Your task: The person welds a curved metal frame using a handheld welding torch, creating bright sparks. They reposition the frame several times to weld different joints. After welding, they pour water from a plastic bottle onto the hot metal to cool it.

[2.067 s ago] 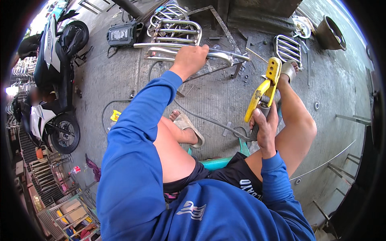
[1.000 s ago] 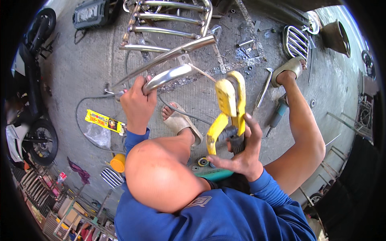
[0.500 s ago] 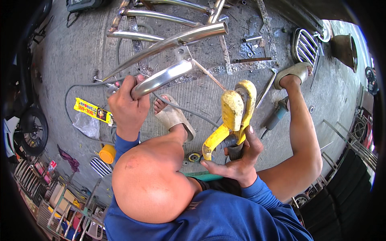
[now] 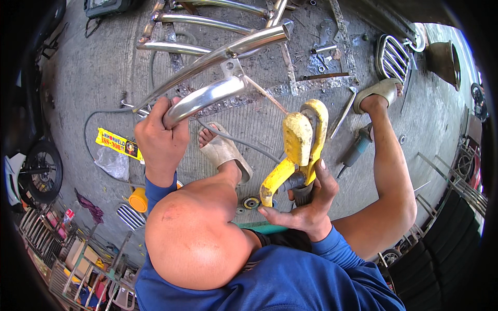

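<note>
My left hand (image 4: 163,137) is closed around the lower end of a curved shiny metal tube (image 4: 207,98). A small tab with a hole (image 4: 230,67) shows between this tube and a longer bent pipe (image 4: 202,65) above it. In my right hand (image 4: 311,202) is a yellow welding electrode holder (image 4: 299,140), gripped at its dark handle with the thumb along its side. From the holder's jaws a thin welding rod (image 4: 265,94) slants up to the left, its tip at or very near the right end of the curved tube; contact cannot be made out.
A welded tube frame (image 4: 207,22) lies ahead on flat metal bars (image 4: 290,70). Near my feet are an angle grinder (image 4: 357,150), a hammer-like tool (image 4: 343,111), a yellow electrode packet (image 4: 119,143), a plastic bag (image 4: 112,161) and a cable (image 4: 244,142).
My left hand and the curved tube have shifted slightly left. The longer pipe's right end has moved slightly left, and the electrode holder has risen a little with its rod.
</note>
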`<move>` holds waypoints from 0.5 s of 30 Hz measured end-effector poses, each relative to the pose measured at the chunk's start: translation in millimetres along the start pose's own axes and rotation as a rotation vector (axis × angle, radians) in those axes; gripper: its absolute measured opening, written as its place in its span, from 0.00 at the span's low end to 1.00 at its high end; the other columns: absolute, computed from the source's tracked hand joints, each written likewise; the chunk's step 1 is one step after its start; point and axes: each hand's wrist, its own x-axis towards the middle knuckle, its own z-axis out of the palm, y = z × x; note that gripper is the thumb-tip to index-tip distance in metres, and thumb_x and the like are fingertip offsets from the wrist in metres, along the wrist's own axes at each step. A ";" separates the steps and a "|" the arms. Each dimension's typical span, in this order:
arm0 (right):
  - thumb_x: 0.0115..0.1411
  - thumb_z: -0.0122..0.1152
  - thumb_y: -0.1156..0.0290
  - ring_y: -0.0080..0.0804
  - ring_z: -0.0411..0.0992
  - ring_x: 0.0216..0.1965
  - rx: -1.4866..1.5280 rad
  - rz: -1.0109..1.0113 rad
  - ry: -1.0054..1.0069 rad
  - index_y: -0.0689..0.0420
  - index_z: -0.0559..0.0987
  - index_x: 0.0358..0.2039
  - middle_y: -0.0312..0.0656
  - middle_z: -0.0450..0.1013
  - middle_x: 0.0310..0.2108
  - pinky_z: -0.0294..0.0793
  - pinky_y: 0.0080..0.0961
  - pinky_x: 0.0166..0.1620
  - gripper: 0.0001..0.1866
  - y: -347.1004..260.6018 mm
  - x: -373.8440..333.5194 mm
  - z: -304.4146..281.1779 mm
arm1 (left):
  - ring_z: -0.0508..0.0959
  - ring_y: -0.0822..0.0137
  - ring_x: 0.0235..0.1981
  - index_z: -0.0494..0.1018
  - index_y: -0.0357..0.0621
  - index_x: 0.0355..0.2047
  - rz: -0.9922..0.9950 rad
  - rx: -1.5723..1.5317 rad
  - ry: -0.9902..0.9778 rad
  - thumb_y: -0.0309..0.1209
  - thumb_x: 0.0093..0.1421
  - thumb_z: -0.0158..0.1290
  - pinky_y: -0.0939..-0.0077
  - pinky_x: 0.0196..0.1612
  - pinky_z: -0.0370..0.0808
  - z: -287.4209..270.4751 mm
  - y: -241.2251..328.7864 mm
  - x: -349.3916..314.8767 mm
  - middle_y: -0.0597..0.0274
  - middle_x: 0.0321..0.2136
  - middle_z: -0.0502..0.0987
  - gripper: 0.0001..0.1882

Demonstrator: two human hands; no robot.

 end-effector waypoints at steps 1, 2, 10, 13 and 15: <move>0.35 0.91 0.61 0.29 0.75 0.40 0.005 0.005 0.020 0.49 0.49 0.73 0.53 0.70 0.56 0.77 0.21 0.36 0.71 -0.1 0.2 0.4 | 0.78 0.45 0.18 0.73 0.40 0.30 0.003 -0.004 0.004 0.28 0.62 0.63 0.64 0.21 0.71 -0.4 -0.3 0.0 0.48 0.17 0.75 0.09; 0.36 0.91 0.61 0.33 0.77 0.41 0.007 -0.004 0.028 0.51 0.51 0.73 0.54 0.72 0.54 0.79 0.24 0.38 0.70 -0.2 0.5 0.5 | 0.79 0.45 0.19 0.73 0.40 0.31 0.007 -0.009 0.008 0.28 0.61 0.63 0.64 0.21 0.72 -1.0 -0.6 -0.3 0.48 0.17 0.75 0.09; 0.34 0.91 0.60 0.20 0.70 0.33 0.019 -0.013 -0.027 0.52 0.48 0.74 0.47 0.70 0.52 0.72 0.16 0.33 0.73 2.8 5.5 1.9 | 0.81 0.45 0.21 0.76 0.38 0.38 0.033 0.003 -0.009 0.27 0.60 0.63 0.63 0.24 0.74 -1.6 -8.0 -0.5 0.47 0.20 0.78 0.09; 0.37 0.90 0.62 0.28 0.75 0.38 0.200 0.059 0.026 0.54 0.51 0.73 0.50 0.73 0.50 0.77 0.23 0.38 0.69 -1.6 8.1 4.1 | 0.81 0.46 0.21 0.75 0.42 0.39 0.167 -0.029 -0.042 0.27 0.60 0.64 0.64 0.23 0.74 -2.1 -13.5 1.6 0.48 0.20 0.78 0.09; 0.43 0.88 0.66 0.42 0.84 0.44 0.140 0.007 0.082 0.56 0.57 0.73 0.54 0.80 0.45 0.86 0.36 0.46 0.61 -6.3 9.2 6.0 | 0.81 0.45 0.21 0.75 0.43 0.40 0.090 0.001 -0.004 0.27 0.58 0.65 0.63 0.23 0.74 -1.1 -14.5 0.2 0.48 0.20 0.77 0.12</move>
